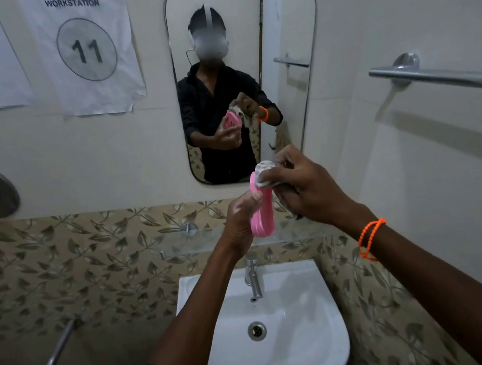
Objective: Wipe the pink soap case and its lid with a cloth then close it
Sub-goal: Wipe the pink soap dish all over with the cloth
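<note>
Above sink point(334, 348): left hand point(239, 221) grips pink soap case point(262, 210); right hand point(302, 187) presses bunched cloth point(264, 174) on top edge.

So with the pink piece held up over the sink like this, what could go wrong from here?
1. The left hand holds the pink soap case piece on edge by one side; the cloth pushed by the right hand could knock it loose into the washbasin below.
2. The cloth's loose end hangs under the right hand and may snag.
3. The matching half isn't visible, so closing can't follow immediately.
</note>
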